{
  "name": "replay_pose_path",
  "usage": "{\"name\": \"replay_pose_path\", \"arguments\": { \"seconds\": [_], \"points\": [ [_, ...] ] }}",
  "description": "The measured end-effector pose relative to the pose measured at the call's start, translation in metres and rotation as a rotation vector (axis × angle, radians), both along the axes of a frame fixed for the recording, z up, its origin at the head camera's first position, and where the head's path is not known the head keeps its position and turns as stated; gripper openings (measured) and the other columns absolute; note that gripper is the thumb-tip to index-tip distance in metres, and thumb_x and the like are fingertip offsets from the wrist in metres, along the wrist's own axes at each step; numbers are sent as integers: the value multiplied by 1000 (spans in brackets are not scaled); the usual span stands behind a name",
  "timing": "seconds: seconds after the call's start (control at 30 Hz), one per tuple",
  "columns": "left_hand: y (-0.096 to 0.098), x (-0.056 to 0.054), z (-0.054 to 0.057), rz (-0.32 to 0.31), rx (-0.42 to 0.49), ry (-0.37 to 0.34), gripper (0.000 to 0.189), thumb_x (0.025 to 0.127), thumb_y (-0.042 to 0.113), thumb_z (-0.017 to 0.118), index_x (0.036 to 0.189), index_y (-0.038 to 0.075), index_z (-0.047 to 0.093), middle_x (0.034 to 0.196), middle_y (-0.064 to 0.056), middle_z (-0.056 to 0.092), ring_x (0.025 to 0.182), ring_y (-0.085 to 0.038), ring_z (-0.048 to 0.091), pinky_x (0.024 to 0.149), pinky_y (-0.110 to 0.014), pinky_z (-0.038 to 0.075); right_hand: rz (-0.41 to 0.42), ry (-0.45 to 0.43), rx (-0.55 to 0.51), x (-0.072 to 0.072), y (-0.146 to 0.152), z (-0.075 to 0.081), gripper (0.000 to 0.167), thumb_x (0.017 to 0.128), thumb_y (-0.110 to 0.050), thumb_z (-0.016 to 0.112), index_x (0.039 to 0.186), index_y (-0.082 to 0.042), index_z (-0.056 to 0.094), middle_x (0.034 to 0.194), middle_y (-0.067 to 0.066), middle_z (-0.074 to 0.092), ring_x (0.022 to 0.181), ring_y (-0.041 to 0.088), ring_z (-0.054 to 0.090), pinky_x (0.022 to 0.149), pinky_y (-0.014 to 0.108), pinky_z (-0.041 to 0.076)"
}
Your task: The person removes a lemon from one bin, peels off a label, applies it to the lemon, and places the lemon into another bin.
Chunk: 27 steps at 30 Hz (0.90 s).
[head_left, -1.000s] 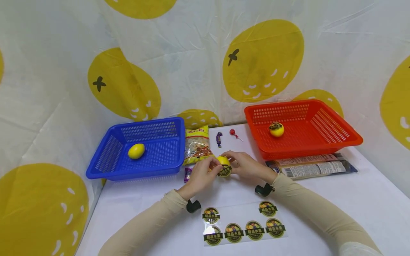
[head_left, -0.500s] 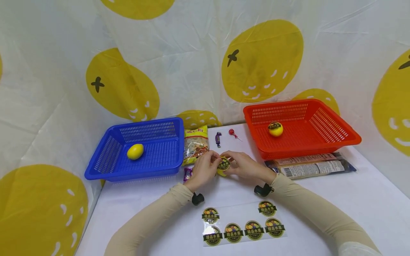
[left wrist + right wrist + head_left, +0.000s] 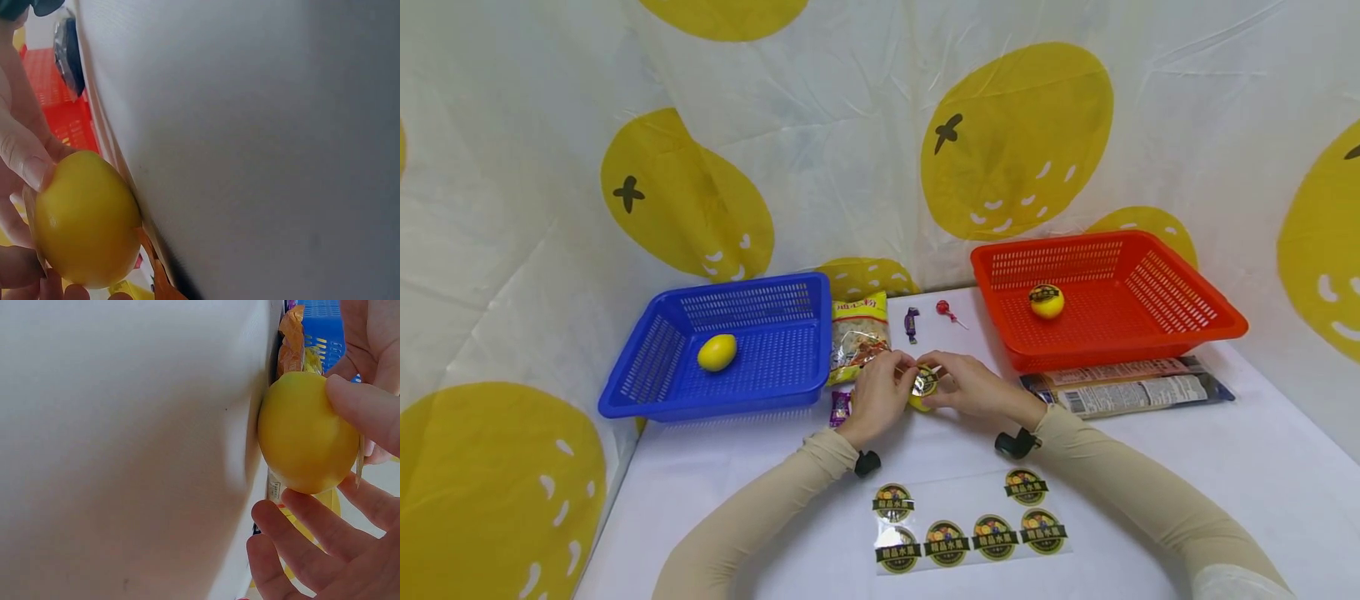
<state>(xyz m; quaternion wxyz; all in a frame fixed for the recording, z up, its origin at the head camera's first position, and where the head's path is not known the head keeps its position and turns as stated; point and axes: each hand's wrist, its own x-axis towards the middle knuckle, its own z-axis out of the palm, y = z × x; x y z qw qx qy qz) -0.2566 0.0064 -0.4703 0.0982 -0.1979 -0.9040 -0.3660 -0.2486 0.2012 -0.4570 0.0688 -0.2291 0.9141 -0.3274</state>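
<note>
Between both hands, low over the white table, is a yellow lemon (image 3: 919,405). My right hand (image 3: 972,386) grips it between thumb and fingers, seen closely in the right wrist view. A round dark sticker (image 3: 926,379) with gold lettering lies against the lemon's upper side. Its edge stands slightly away from the skin in the right wrist view. From the other side my left hand (image 3: 880,393) pinches the sticker's edge with thumb and fingertips. Nearer me lies a clear sheet (image 3: 958,496) bearing several matching stickers (image 3: 995,538).
At left a blue basket (image 3: 782,400) holds one lemon (image 3: 717,353); a red basket (image 3: 1150,321) at right holds a stickered lemon (image 3: 1047,302). Around the hands are a food bag (image 3: 859,329), purple candies (image 3: 912,325), a red lollipop (image 3: 945,307), an orange wrapper (image 3: 292,337) and a long packet (image 3: 1138,396).
My left hand has moved slightly right and forward. The sticker has shifted up over the lemon, covering more of its top. The right hand has stayed nearly in place.
</note>
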Motion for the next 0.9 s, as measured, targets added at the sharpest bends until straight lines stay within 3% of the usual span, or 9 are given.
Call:
{"name": "replay_pose_path", "arguments": {
  "seconds": [0.3,0.43,0.53,0.67,0.9],
  "points": [
    [-2,2,1,24,-37,77,12,95,25,73,102,16,77,93,-2,69,77,-13,59,69,-28,43,-2,-2,6,0,0,0,62,87,-29,83,141,-14,57,139,8,65,118,28,66,104,53,52],
    [-3,3,3,28,-142,174,9,94,26,75,97,18,78,88,0,69,73,-14,59,64,-28,43,3,-5,5,0,0,-1,61,87,-30,83,140,-14,57,139,8,66,117,28,67,104,52,52],
    [-4,6,6,11,-244,203,10,95,27,74,97,20,81,87,2,72,76,-16,63,65,-30,46,8,-4,-2,0,-1,-2,59,86,-29,83,138,-14,59,138,7,66,116,27,67,104,52,52],
    [-5,8,14,-25,-324,163,14,95,29,73,102,21,82,94,3,75,85,-18,68,70,-34,51,16,14,0,-1,-1,-2,59,86,-30,84,137,-14,59,136,7,67,116,28,67,104,52,52],
    [-4,7,20,-50,-341,110,14,94,28,75,104,21,82,99,2,77,91,-19,70,72,-36,54,15,18,18,-1,1,0,59,87,-32,83,138,-14,59,137,7,67,117,28,67,105,53,51]
  ]
}}
